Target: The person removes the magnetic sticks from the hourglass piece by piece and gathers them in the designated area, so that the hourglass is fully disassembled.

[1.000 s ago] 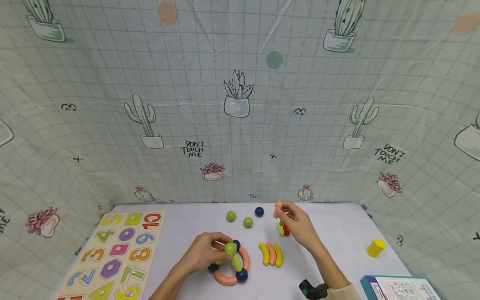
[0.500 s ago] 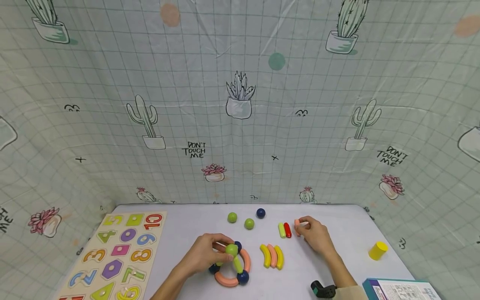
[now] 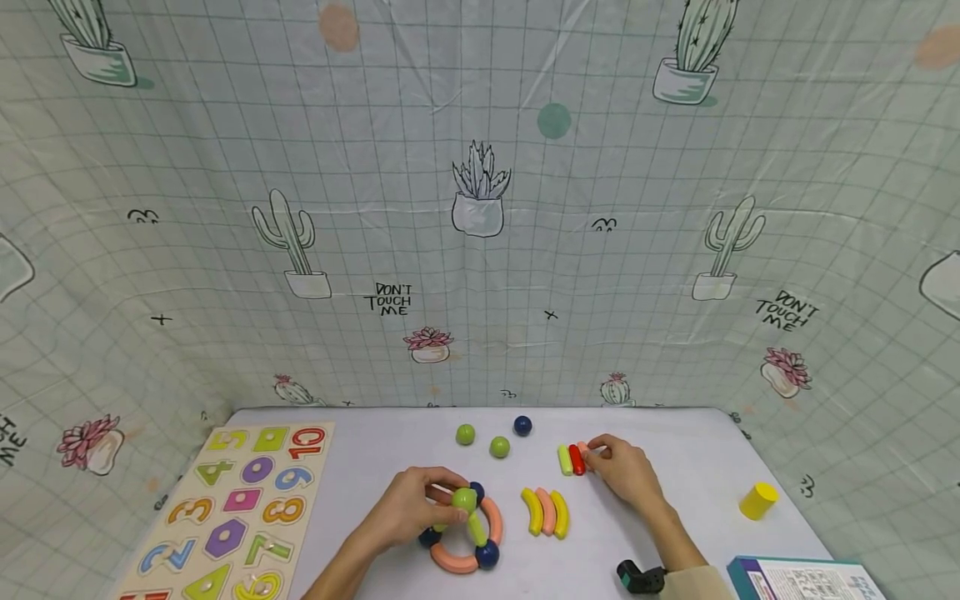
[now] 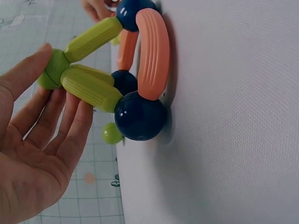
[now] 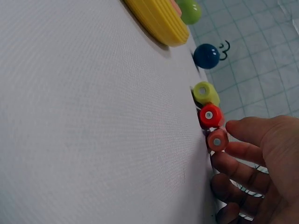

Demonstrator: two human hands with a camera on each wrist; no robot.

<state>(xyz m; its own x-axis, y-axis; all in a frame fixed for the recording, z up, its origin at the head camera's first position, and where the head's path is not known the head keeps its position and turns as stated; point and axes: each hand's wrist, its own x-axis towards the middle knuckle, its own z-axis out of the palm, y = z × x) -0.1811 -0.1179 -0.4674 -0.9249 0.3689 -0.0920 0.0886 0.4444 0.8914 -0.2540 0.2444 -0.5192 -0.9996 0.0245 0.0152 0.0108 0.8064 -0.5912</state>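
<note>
My left hand [image 3: 415, 507] pinches the green ball [image 4: 53, 70] at the peak of a magnetic ball-and-stick structure. Green rods [image 4: 91, 88] slope from that ball down to navy balls [image 4: 140, 115], which curved salmon rods [image 4: 154, 53] join into a ring on the table. Farther right, my right hand [image 3: 628, 472] has a short salmon rod [image 5: 217, 140] between thumb and fingers, on the table right beside the red rod [image 5: 210, 115]. On the red rod's other side lies a light green rod [image 5: 205, 92]. The right hand partly covers the salmon rod in the head view.
Two curved yellow rods [image 3: 533, 512] flank a curved salmon rod [image 3: 547, 512] between the hands. Loose green balls [image 3: 499, 447] and a navy ball [image 3: 522, 426] sit behind. A number puzzle board [image 3: 240, 508] lies left; a yellow cylinder [image 3: 758, 500] and a box [image 3: 806, 579] are right.
My right hand has lowered the short salmon rod to the table right of the red rod, then slid it left against it. The left hand keeps its hold on the green ball.
</note>
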